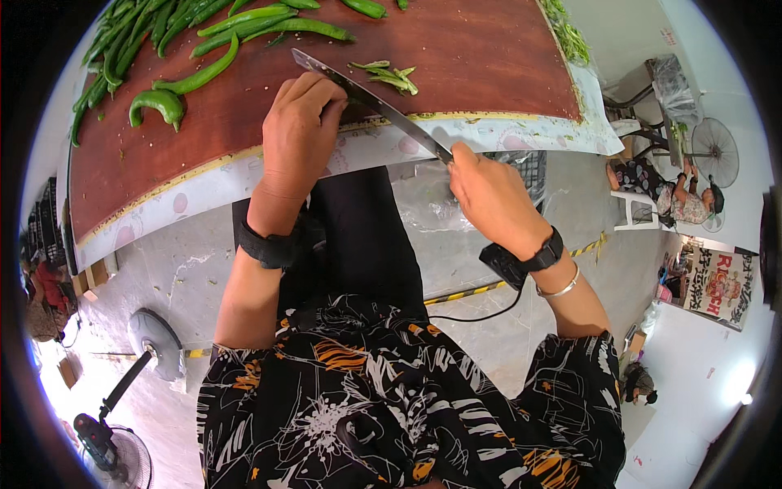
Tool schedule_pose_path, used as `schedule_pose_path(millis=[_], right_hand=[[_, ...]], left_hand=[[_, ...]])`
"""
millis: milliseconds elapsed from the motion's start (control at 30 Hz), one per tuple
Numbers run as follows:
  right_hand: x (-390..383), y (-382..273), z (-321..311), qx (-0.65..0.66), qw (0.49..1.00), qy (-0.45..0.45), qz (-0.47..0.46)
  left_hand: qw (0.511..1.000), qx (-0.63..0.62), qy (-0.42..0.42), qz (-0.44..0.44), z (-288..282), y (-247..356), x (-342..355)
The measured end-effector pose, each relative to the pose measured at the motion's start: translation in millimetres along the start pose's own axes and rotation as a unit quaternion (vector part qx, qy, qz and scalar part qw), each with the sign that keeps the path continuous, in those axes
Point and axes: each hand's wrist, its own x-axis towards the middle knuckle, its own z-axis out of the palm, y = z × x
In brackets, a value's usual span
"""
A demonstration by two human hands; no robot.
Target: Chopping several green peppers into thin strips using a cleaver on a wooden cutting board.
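Note:
My right hand (494, 193) grips the handle of a long-bladed knife (376, 103) that slants up and left over the near edge of the red-brown board (472, 49). Beside the blade, my left hand (300, 126) is closed with its fingers curled under. Whatever it may hold is hidden behind the fingers and the knife. A few cut green pepper pieces (396, 78) lie just right of the blade. Whole long green peppers (269, 31) are spread beyond my left hand, and a curled green pepper (158, 107) lies to its left.
A white patterned sheet (195, 196) borders the board's near edge. Sliced green pepper (565, 31) is heaped at the right. Below the table stands a dark crate (531, 175) with clear plastic. Another person (688, 200) sits at the right near a large fan (714, 152); another fan (118, 452) stands lower left.

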Motion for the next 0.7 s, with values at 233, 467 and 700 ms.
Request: schedule_pose_path(millis=[233,467,700], right_hand=[[6.8,21.8,-3.4,0.019,0.999,0.027,0.025],[-18.6,37.0,-10.7,0.056,0.993,0.076,0.066],[-21.5,39.8,8.2,0.174,0.974,0.137,0.054]], left_hand=[[1.000,-0.011,-0.006,-0.020,4.8,-7.6,5.2],[1.000,-0.012,-0.009,-0.010,-4.1,-1.3,-2.1],[0.999,-0.031,-0.025,-0.010,1.7,3.8,-15.5]])
